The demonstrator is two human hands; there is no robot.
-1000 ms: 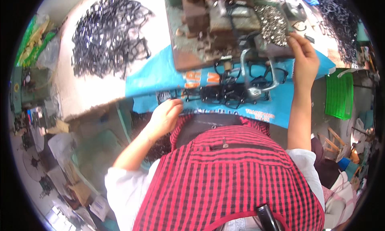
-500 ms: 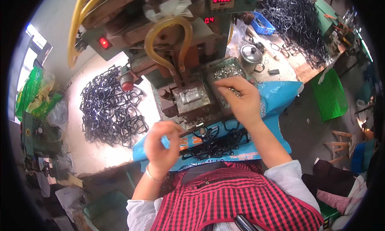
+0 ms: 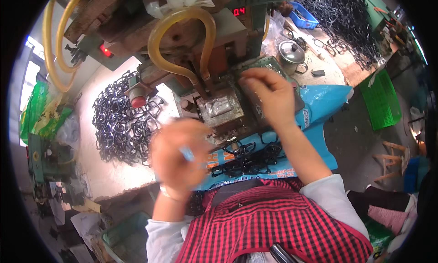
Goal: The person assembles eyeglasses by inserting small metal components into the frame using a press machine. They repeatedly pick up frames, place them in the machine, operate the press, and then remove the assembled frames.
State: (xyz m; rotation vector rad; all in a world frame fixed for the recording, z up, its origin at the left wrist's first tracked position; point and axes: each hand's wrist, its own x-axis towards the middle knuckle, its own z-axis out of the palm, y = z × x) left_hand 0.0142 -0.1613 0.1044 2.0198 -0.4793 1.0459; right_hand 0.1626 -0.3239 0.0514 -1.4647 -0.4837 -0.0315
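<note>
**Pinch risk at the press [image 3: 228, 29]**

Head view: fingers could get nipped if it closes with a hand over the metal block [image 3: 220, 109]. Black eyeglass frames [image 3: 255, 162] lie on blue bag [image 3: 321, 98], right of left hand [image 3: 174, 146] (blurred, can't tell grip), bodyward of right hand [image 3: 272, 98] (fingers curled, can't tell if holding).

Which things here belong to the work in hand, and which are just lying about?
Likely in use: black frames on blue sheet; machine; dark tray beneath right hand.
Seemingly lying about: green crate; lidded pot; wooden stool; green bag.
</note>
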